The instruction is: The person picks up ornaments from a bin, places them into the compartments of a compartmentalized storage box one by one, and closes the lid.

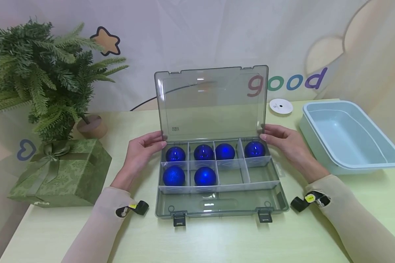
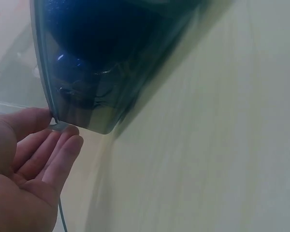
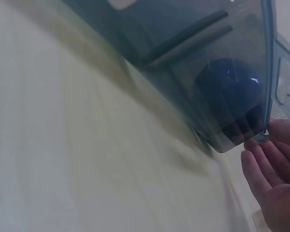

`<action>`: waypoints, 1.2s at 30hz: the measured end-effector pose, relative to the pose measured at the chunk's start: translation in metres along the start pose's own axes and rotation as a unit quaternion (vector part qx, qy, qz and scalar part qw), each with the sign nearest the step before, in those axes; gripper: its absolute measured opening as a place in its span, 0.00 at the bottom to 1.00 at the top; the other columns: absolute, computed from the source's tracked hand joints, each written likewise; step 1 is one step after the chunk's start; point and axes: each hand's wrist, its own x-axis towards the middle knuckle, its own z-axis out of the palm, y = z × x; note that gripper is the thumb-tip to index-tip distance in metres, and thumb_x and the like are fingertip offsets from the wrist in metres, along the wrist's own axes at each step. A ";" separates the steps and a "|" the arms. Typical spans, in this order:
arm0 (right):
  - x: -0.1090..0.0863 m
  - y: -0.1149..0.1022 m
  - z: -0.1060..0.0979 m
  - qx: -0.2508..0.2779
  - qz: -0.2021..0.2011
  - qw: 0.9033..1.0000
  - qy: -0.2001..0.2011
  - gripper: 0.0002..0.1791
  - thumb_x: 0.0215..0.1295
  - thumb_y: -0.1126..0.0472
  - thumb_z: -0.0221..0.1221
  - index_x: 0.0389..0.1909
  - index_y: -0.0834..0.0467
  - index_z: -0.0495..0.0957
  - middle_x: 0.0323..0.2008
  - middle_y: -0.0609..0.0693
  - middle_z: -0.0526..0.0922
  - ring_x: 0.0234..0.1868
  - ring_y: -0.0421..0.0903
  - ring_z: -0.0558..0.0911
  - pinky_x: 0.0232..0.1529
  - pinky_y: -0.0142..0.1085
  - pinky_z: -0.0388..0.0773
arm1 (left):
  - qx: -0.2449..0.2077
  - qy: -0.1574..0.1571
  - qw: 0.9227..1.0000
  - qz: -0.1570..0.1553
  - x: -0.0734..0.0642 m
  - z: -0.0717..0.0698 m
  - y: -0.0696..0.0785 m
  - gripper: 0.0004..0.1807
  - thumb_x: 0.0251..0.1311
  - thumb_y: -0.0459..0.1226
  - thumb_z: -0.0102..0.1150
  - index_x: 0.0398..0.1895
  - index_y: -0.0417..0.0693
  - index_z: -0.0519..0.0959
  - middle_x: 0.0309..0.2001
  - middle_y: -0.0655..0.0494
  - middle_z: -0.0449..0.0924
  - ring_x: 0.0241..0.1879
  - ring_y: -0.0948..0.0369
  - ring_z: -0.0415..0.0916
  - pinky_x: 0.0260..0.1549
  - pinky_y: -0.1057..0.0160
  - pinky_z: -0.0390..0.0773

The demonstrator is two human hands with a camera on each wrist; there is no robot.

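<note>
Bare tabletop (image 1: 222,243) lies in front of the smoky storage case (image 1: 222,214), whose front strip (image 1: 184,200) and two right second-row compartments (image 1: 229,176) have room. The raised lid (image 1: 210,106) blocks the way behind; the gift box (image 1: 75,182) stands left, the light-blue basin (image 1: 368,167) right.

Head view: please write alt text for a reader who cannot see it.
A person's left hand and right hand hold an open, divided case at its rear corners, with six blue balls inside. A green gift box and small tree stand left, a blue basin right.
</note>
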 end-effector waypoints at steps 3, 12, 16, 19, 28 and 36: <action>-0.001 -0.001 0.001 0.000 -0.015 1.000 0.008 0.30 0.73 0.56 0.69 0.70 0.65 0.75 0.47 0.34 0.88 0.50 0.33 0.85 0.53 0.25 0.79 | -0.009 0.003 1.000 0.015 -0.001 0.000 0.000 0.23 0.67 0.29 0.71 0.64 0.33 0.81 0.57 0.40 0.86 0.47 0.68 0.86 0.53 0.68 0.81; -0.002 -0.001 0.004 0.007 -0.031 0.999 0.029 0.20 0.71 0.59 0.71 0.59 0.61 0.83 0.46 0.37 0.90 0.49 0.36 0.87 0.52 0.26 0.80 | -0.025 0.011 0.999 0.034 -0.001 0.002 0.000 0.20 0.65 0.25 0.71 0.59 0.30 0.81 0.53 0.41 0.88 0.43 0.68 0.87 0.50 0.68 0.83; -0.003 -0.003 0.002 -0.024 -0.019 0.999 0.043 0.18 0.71 0.53 0.72 0.55 0.57 0.85 0.44 0.35 0.89 0.49 0.38 0.85 0.52 0.26 0.78 | -0.035 0.017 0.999 0.034 -0.001 0.003 -0.001 0.19 0.63 0.24 0.72 0.57 0.30 0.82 0.48 0.48 0.90 0.42 0.66 0.88 0.49 0.66 0.84; -0.004 -0.004 -0.001 -0.049 -0.014 0.998 0.046 0.18 0.70 0.49 0.72 0.54 0.55 0.86 0.43 0.34 0.90 0.49 0.38 0.84 0.53 0.28 0.77 | -0.028 0.027 0.999 0.026 -0.001 0.002 0.000 0.16 0.62 0.26 0.74 0.52 0.32 0.84 0.42 0.55 0.91 0.40 0.66 0.87 0.48 0.66 0.84; -0.004 -0.012 -0.009 -0.104 -0.027 0.994 0.021 0.25 0.70 0.52 0.72 0.59 0.65 0.83 0.42 0.37 0.90 0.43 0.35 0.86 0.51 0.31 0.79 | 0.008 0.011 1.000 0.006 -0.002 -0.004 0.007 0.14 0.64 0.33 0.75 0.47 0.31 0.85 0.37 0.58 0.90 0.39 0.63 0.86 0.46 0.65 0.84; -0.005 -0.017 -0.017 -0.080 -0.059 0.994 -0.047 0.31 0.74 0.59 0.68 0.72 0.63 0.72 0.50 0.47 0.90 0.41 0.42 0.89 0.47 0.33 0.85 | 0.036 -0.054 0.998 -0.017 -0.006 -0.018 0.016 0.18 0.68 0.37 0.72 0.53 0.33 0.83 0.45 0.43 0.89 0.38 0.56 0.89 0.46 0.60 0.87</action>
